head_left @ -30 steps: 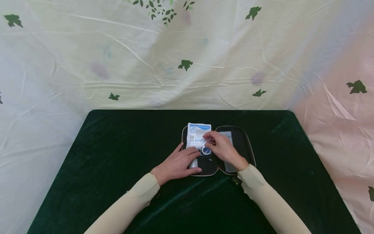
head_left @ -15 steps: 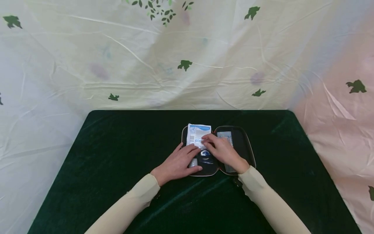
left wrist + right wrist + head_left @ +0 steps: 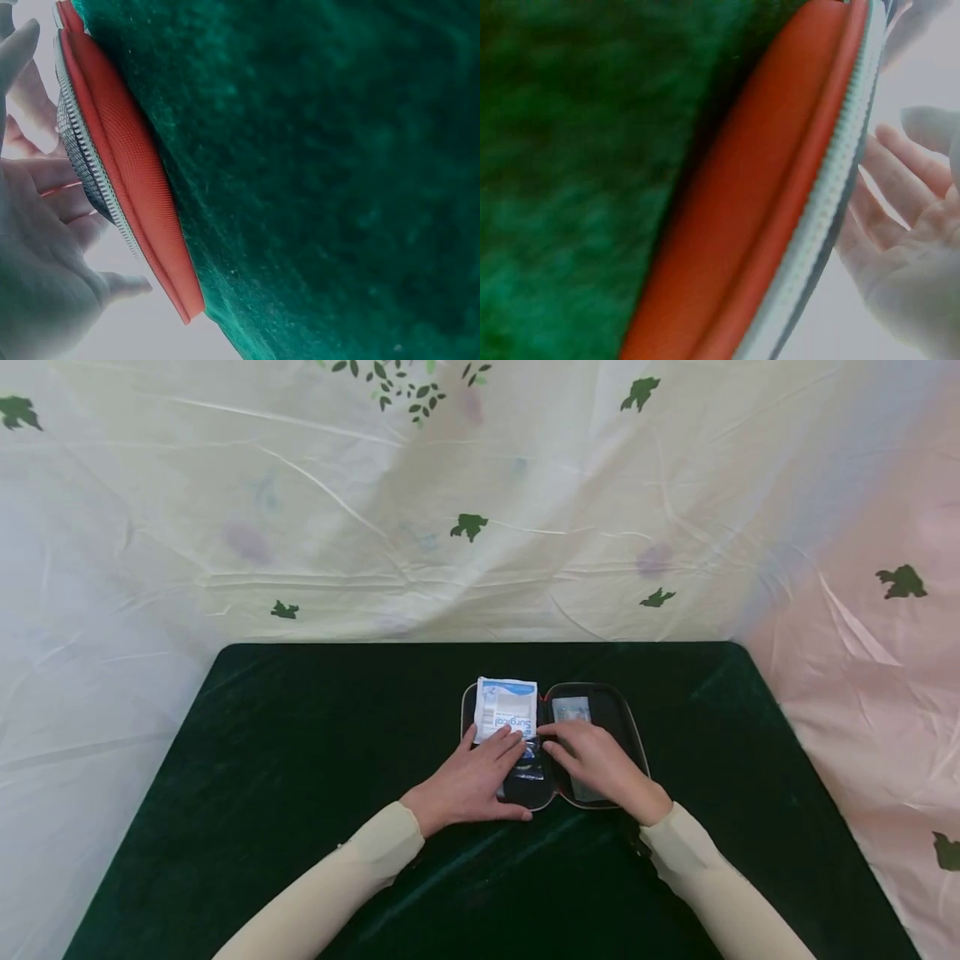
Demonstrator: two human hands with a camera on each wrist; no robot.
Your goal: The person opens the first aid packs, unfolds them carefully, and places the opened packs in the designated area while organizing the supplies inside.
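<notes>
An unzipped case [image 3: 621, 727] lies spread in two halves, black inside and orange-red outside [image 3: 127, 150]. My left hand [image 3: 478, 778] lies with fingers extended over its left half, fingertips at the lower edge of a white packet [image 3: 504, 700] printed "Surgical". Below that packet, partly under my fingers, a small shiny clear wrapper [image 3: 531, 770] with dark and blue parts shows. My right hand [image 3: 603, 760] hovers near the fold, fingers loosely bent, its thumb and fingertips apart near the packet's corner. A pale blue packet [image 3: 572, 708] in the right half is partly hidden by it.
The case rests on a table under dark green velvet cloth [image 3: 315, 735]. A pale curtain [image 3: 360, 527] with green leaf prints hangs behind the table and along both sides. The case's zipper teeth [image 3: 817, 195] run along its rim.
My right hand has moved down and away from the white packet toward the fold. My left hand has slid slightly right, covering more of the shiny wrapper. More of the packet's print shows.
</notes>
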